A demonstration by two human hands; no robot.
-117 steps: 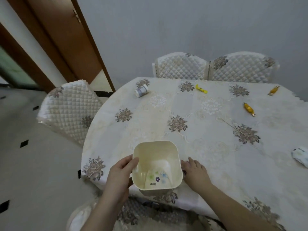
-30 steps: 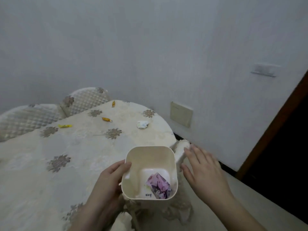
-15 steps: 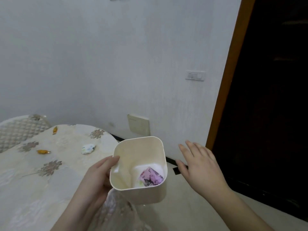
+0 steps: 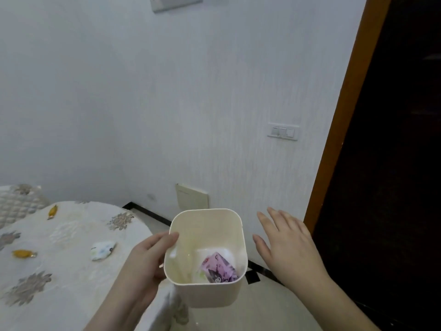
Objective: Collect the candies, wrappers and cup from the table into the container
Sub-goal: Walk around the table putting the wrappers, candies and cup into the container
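Between the hands, the container hangs past the table edge, left hand clamped on its rim, seemingly for carrying. Right hand is spread, empty. One purple wrapper lies inside; candies and white wrapper remain leftward.

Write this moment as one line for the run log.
left hand: holds container | right hand: open, empty | container: purple wrapper inside | table: two candies, white wrapper
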